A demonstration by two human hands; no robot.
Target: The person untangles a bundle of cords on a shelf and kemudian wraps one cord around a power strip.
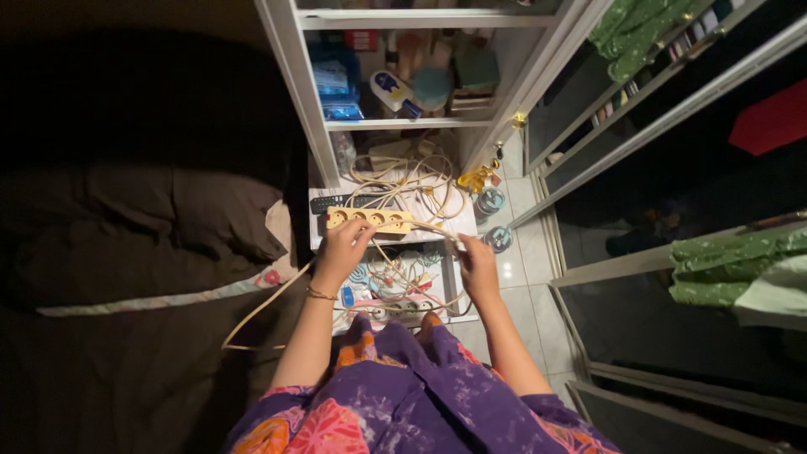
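bed: a dark bed [126, 252] with a brown pillow [214, 214] is lying along the left side, mostly in shadow, its patterned sheet edge [168, 296] showing beside the cabinet.
cream cable: a cream cable [265, 313] is looping out over the bed edge and running back up toward the power strip.
left hand: the left hand [340, 248], with a thin bracelet [320, 294] at the wrist, is curling its fingers around the near end of the power strip and gripping it.
power strip: the cream power strip [370, 219] with its row of round sockets is sitting crosswise over the lowest shelf of the cabinet, just in front of a black remote control [340, 202].
cable tangle: more cream cable [412, 181] is coiling in loose loops on the shelf behind the strip.
white cabinet: the open white cabinet [290, 76] is holding boxes and bottles on its upper shelf [403, 123], too crowded to tell apart.
floor box: a patterned box of small items [395, 282] is lying on the floor between the two forearms.
right hand: the right hand [477, 265] is closing on a stretch of the cream cable just right of the strip, fingers pinched together around it.
jars: two small round jars [492, 219] are standing on the tiled floor [525, 269] near the right hand.
wardrobe: dark glass wardrobe doors [672, 168] are standing on the right, with green cloth [731, 265] hanging over a frame.
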